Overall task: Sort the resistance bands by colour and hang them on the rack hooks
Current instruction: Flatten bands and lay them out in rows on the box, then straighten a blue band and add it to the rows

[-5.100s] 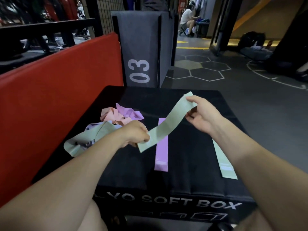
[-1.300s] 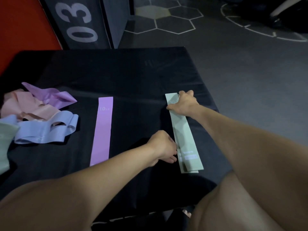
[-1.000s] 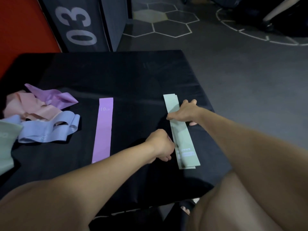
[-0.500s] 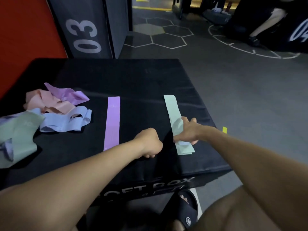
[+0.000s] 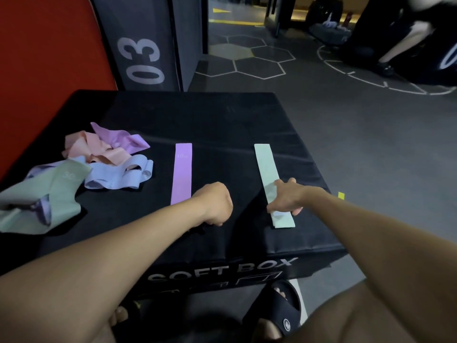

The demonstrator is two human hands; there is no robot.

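Right hand (image 5: 286, 198), fingers extended, flattens the green bands (image 5: 268, 174) apart from the purple band (image 5: 182, 173), separating colours; left hand (image 5: 216, 203) fisted, empty.

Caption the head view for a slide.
Right hand flattens mint band beside purple band on black box.
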